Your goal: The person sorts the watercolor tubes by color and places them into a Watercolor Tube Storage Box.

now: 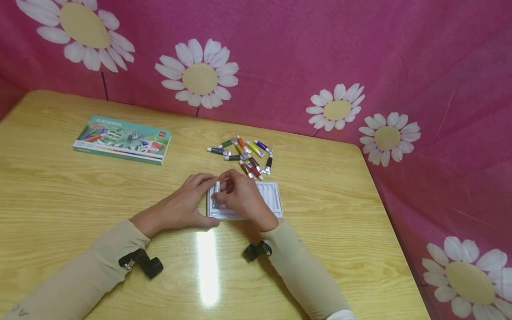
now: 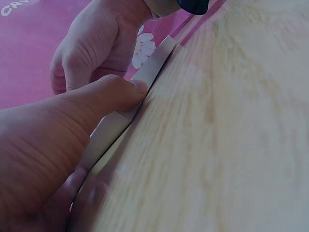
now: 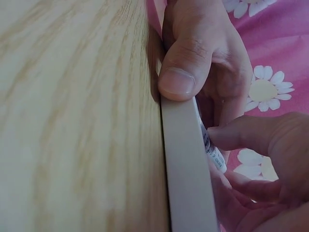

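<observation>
While the left hand braces a white tray at its left end, thumb at the near corner and fingers toward the far one, the right hand pinches a white-capped tube between thumb and fingers. That tube lies at the tray's left end, its cap toward the far edge of the desk. Only the head view shows the slots to the right and the loose pile of coloured tubes just beyond the tray's far edge, along with a green paint box near the desk's far left corner. From the left wrist, the left thumb appears pressed on the tray's plain side wall, which the head view hardly shows. The right-wrist view adds small print on the tube, beside the right thumb's tip. Behind the desk's far edge hangs a pink cloth with white daisies.
</observation>
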The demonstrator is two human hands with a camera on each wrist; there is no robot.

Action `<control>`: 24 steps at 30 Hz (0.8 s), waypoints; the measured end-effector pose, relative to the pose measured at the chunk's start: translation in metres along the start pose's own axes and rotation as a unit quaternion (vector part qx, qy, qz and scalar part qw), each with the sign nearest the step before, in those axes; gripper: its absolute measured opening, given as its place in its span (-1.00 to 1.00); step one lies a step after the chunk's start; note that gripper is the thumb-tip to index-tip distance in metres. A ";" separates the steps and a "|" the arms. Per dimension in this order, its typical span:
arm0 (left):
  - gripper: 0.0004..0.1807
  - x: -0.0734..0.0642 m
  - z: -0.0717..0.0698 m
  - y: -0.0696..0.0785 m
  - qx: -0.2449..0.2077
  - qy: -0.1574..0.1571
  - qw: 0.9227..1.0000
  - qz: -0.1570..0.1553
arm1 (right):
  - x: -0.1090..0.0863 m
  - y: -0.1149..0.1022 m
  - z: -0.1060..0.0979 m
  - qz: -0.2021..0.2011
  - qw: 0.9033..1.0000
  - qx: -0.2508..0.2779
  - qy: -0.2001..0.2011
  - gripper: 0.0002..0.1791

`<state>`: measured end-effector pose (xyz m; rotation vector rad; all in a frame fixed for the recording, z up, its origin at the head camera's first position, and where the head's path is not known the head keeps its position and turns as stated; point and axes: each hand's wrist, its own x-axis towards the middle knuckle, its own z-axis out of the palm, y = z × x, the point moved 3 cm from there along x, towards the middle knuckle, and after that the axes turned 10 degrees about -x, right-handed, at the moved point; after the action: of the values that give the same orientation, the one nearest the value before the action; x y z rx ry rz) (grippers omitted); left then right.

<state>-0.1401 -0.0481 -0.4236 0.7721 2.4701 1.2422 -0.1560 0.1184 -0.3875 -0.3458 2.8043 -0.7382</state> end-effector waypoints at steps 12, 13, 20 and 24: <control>0.19 0.000 -0.001 -0.001 -0.006 -0.003 1.000 -0.003 | -0.002 -0.004 0.005 0.006 1.000 0.020 0.010 -0.50; 0.20 0.000 -0.001 -0.001 -0.005 -0.003 1.000 -0.003 | -0.002 -0.003 0.005 0.007 1.000 0.018 0.010 -0.49; 0.20 -0.001 0.000 0.000 -0.006 -0.003 1.000 -0.003 | -0.003 -0.003 0.004 0.029 0.999 0.014 0.000 -0.51; 0.21 -0.001 0.000 0.000 -0.009 -0.003 1.000 -0.002 | -0.003 -0.004 0.003 0.039 0.999 0.017 -0.005 -0.51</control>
<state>-0.1389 -0.0483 -0.4235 0.7660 2.4515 1.2567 -0.1520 0.1146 -0.3881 -0.2327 2.7754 -0.7644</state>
